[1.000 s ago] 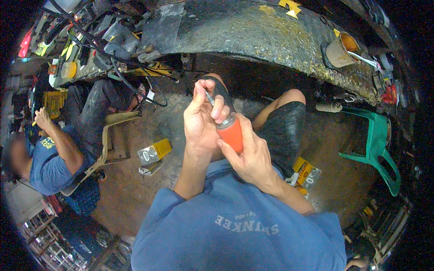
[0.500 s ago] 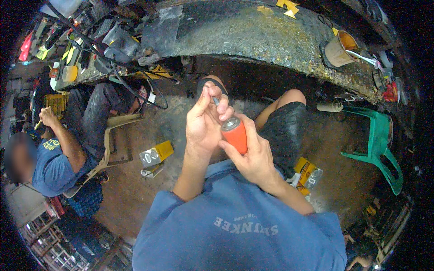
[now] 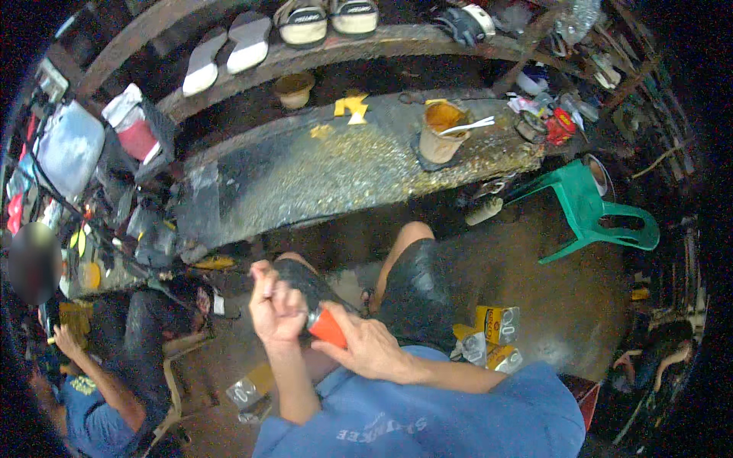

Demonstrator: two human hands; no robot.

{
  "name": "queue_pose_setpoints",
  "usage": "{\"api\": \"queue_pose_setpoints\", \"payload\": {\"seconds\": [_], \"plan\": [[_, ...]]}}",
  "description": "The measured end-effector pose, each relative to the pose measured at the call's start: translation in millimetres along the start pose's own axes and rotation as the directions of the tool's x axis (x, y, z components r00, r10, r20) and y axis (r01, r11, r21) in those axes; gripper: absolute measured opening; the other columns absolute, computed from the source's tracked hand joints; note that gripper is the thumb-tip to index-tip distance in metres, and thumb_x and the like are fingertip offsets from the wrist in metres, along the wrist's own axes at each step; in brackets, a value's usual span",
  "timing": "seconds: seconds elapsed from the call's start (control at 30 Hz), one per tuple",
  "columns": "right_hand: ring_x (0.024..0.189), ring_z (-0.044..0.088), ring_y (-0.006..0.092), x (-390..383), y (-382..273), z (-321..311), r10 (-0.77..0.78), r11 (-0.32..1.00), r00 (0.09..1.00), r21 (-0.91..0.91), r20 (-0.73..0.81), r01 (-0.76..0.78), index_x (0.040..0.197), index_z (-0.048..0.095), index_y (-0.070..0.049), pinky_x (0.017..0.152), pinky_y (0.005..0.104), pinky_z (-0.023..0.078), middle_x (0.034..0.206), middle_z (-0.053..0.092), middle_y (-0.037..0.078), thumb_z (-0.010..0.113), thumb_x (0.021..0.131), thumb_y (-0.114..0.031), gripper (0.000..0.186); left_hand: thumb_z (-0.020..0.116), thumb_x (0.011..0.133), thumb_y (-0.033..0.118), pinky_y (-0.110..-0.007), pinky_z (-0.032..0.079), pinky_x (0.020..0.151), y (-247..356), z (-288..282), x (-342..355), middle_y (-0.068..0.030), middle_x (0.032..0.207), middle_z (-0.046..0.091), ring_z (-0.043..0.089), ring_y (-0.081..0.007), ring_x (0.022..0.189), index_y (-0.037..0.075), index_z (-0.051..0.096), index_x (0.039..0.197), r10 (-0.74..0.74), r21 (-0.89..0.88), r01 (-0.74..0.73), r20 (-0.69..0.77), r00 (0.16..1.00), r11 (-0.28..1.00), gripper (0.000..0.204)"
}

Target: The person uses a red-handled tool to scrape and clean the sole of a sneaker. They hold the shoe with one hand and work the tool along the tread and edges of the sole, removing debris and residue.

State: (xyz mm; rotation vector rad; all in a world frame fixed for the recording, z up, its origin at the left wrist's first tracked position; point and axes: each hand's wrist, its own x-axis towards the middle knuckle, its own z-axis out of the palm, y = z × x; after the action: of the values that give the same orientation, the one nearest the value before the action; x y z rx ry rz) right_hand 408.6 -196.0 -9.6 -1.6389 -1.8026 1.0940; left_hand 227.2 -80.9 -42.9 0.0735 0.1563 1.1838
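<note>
My right hand (image 3: pixel 376 347) wraps round a short orange-red cylinder (image 3: pixel 328 330) with a metal top, held tilted above my lap. Close beside that top, my left hand (image 3: pixel 276 307) is raised with its fingers curled together. Whatever those fingers pinch is too small and blurred to make out. The cylinder's lower part is hidden by my right hand. Both hands are in front of my knees, short of the workbench (image 3: pixel 267 191).
On the bench stands a stained tub (image 3: pixel 440 141) with a white-handled tool. A green plastic chair (image 3: pixel 584 217) is at the right. Yellow boxes (image 3: pixel 500 324) lie on the floor. Sandals (image 3: pixel 303 27) sit on a shelf. A co-worker in a blue shirt (image 3: pixel 99 404) sits at left.
The view has swung up and to the right, showing the shelf. My hands now appear further left and lower. The cylinder tilts leftward, and the thin metal piece seen in my left fingers no longer shows.
</note>
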Motion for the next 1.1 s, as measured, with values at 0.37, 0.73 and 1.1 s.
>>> {"api": "queue_pose_setpoints", "payload": {"seconds": [0.37,0.73,1.1], "plan": [[0.094,0.074,0.0555,38,18,-35,-0.111,0.983,0.935,0.1,-0.338,0.153,0.151,0.046,-0.009,0.081,0.0612,0.06,0.106,0.076,0.03,0.078,0.101,-0.051,0.073,0.057,0.116,0.03,-0.041,0.051,0.081,1,-30,-9,-0.0009,0.089,0.05,0.053,-0.0183,0.08,0.012,0.056,0.106,0.394,0.55,-0.244,-0.17,0.903,0.798,0.021],[0.104,0.076,0.0498,48,46,-81,0.088,0.98,0.897,0.197,-0.433,-0.001,0.147,0.052,-0.008,0.089,0.0539,0.061,0.113,0.078,0.025,0.082,0.099,-0.046,0.069,0.069,0.11,0.015,-0.032,0.051,0.07,-20,15,21,-0.0076,0.083,0.066,0.059,-0.0147,0.075,0.002,0.063,0.097,0.325,0.997,-0.031,0.008,0.946,0.066,0.019],[0.105,0.076,0.0519,19,99,-81,0.245,0.96,0.821,0.247,-0.516,-0.131,0.151,0.048,-0.01,0.09,0.0584,0.061,0.116,0.077,0.027,0.082,0.098,-0.05,0.074,0.089,0.091,0.022,-0.046,0.052,0.108,-51,106,116,-0.0158,0.13,0.072,0.066,-0.0346,0.128,0.004,0.064,0.148,-0.123,0.69,-0.396,0.411,0.903,-0.605,0.065]]}}
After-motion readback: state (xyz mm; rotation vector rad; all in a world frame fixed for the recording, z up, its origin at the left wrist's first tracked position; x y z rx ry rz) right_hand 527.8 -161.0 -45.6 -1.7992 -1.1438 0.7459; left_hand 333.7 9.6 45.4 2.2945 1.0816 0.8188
